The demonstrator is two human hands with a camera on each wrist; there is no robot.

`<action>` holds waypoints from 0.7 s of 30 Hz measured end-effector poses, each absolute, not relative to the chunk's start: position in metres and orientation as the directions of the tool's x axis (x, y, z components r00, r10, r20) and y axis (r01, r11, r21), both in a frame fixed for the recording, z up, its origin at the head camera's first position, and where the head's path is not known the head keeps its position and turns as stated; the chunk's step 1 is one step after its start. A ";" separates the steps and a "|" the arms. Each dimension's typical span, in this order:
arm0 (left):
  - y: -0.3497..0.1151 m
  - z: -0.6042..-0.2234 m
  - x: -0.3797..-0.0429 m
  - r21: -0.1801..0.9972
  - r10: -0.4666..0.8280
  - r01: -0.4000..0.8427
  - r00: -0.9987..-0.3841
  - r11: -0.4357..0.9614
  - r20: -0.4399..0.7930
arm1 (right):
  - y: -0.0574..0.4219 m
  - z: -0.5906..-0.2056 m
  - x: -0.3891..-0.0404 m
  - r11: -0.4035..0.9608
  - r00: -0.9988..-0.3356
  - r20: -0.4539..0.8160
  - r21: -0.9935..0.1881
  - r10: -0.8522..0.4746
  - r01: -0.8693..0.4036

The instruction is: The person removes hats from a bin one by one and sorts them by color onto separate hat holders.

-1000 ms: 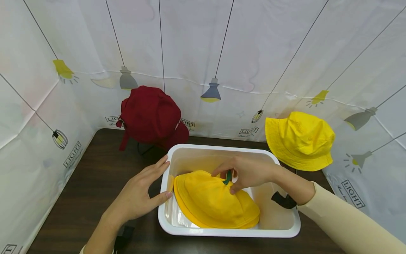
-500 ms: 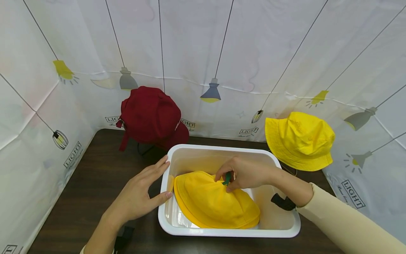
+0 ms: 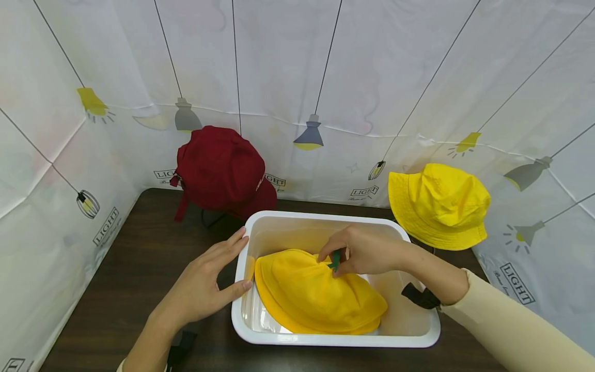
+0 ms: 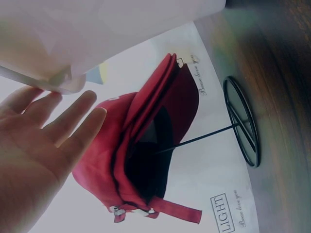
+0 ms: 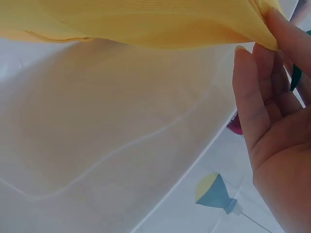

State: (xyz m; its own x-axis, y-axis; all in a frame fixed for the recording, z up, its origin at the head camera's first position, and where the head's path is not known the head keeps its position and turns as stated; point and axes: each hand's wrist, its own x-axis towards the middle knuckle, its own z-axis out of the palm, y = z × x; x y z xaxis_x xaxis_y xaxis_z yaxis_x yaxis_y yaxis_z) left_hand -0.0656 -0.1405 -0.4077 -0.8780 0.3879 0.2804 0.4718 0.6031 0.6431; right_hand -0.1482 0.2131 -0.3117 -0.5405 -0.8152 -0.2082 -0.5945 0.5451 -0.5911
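Note:
A yellow hat point(image 3: 316, 297) with a green tab point(image 3: 334, 260) on its crown lies folded flat in a white plastic bin point(image 3: 334, 341). My right hand point(image 3: 367, 251) pinches the crown beside the tab. In the right wrist view, thumb and fingers grip the gathered yellow cloth point(image 5: 194, 24), and its lower edge hangs before the bin's inner wall. At the bin's left side, my left hand point(image 3: 204, 281) rests on the rim with fingers extended and thumb spread. The left wrist view shows those straight fingertips against the rim.
A red cap point(image 3: 223, 170) hangs on a black wire stand point(image 4: 243, 121) behind the bin at left. Another yellow bucket hat point(image 3: 441, 206) stands at back right. Dark wooden table point(image 3: 116, 289) surrounds the bin, and a lamp-printed white curtain point(image 3: 279, 67) closes the back and sides.
My right fingers have closed in on the hat's crown by the green tab. The hat's right side has risen and shifted slightly right. My left hand stays on the rim.

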 end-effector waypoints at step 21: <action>-0.141 -0.407 -0.066 0.649 0.387 0.459 -0.884 0.607 0.263 | 0.229 -0.287 -0.145 0.468 -0.557 -0.028 -0.578 -0.830 -0.668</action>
State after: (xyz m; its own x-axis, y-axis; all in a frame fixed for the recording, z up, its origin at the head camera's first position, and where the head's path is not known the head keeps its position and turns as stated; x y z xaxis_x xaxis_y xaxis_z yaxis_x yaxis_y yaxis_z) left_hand -0.0661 -0.1405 -0.4070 -0.8837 0.3874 0.2625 0.4589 0.6072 0.6487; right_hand -0.1452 0.2290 -0.2867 -0.5571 -0.8300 -0.0284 -0.6683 0.4683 -0.5779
